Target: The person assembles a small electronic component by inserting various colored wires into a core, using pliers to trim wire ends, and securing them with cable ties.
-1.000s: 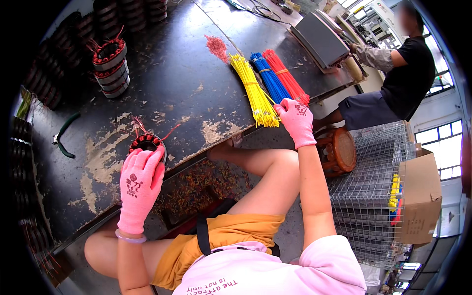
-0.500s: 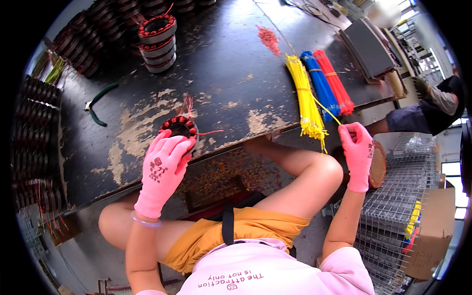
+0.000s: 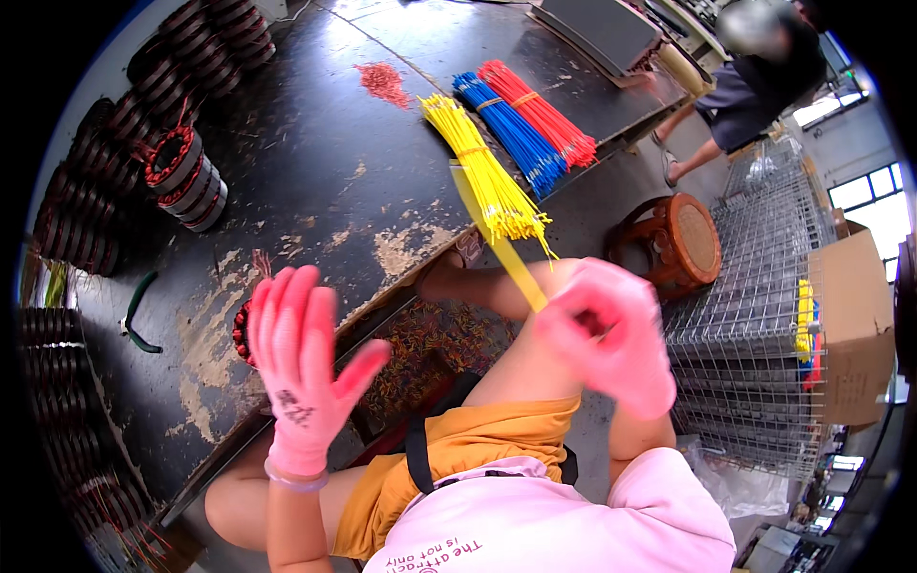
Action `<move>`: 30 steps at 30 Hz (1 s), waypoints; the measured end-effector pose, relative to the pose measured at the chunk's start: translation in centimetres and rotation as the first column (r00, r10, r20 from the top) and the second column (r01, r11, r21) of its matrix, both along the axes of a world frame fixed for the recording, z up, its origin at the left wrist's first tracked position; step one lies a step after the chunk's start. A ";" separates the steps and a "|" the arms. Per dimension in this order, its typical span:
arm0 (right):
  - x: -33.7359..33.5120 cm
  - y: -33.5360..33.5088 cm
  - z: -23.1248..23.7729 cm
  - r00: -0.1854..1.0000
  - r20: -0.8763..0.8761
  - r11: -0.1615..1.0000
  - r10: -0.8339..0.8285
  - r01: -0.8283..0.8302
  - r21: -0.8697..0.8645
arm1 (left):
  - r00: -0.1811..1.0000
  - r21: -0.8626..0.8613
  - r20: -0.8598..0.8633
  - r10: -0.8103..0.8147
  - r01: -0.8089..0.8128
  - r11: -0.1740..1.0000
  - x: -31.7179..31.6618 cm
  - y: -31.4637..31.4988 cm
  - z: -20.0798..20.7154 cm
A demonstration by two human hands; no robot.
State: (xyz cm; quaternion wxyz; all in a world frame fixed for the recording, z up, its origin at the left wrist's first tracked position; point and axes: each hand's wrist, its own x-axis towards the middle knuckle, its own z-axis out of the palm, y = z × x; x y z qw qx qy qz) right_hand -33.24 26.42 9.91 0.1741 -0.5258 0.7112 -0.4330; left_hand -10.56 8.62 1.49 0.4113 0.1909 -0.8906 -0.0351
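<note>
My left hand (image 3: 304, 368), in a pink glove, is raised over the near table edge with its fingers spread and nothing in it. Behind its fingers, mostly hidden, sits a motor stator (image 3: 242, 332) with red windings and thin red leads sticking up. My right hand (image 3: 611, 339), also gloved and blurred by motion, pinches the near end of a yellow wire (image 3: 517, 271). That wire is smeared into a band and runs up along the left side of a banded bundle of yellow wires (image 3: 487, 180). Blue wires (image 3: 511, 134) and red wires (image 3: 538, 113) lie bundled beside it.
Stacked stators (image 3: 186, 181) stand on the worn black table (image 3: 296, 124), with more at far left. Green-handled pliers (image 3: 139, 310) lie near them, a pile of red scraps (image 3: 383, 84) farther back. To the right are a wooden stool (image 3: 690, 244), a wire cage (image 3: 740, 315) and another person (image 3: 755, 100).
My left hand has come off the stator and spread open. My right hand has moved in toward my body, still with the yellow wire. The view has turned to the right.
</note>
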 end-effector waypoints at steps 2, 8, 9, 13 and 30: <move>2.5 -1.3 0.1 0.952 -0.070 0.945 0.298 -0.304 -0.123 | 0.980 -0.130 0.037 -0.194 0.198 0.972 -2.6 1.1 2.4; -3.5 -2.5 -12.4 0.892 0.241 0.753 -0.383 0.452 -0.478 | 0.988 -0.035 0.011 -0.153 0.154 0.987 0.5 -0.2 3.3; -5.0 -2.9 -15.5 0.853 0.115 0.714 -0.510 0.494 -0.496 | 0.992 0.009 0.039 -0.123 0.122 0.992 1.0 -0.3 3.2; -6.2 -7.4 -19.7 0.713 -0.257 0.728 -0.652 0.493 -0.477 | 0.998 0.112 0.061 -0.019 0.012 0.994 2.8 0.3 1.7; 3.1 -15.0 -10.8 0.908 -0.417 0.942 0.034 -0.169 -0.291 | 0.933 0.403 -0.016 0.358 -0.322 0.857 6.2 -4.6 -2.8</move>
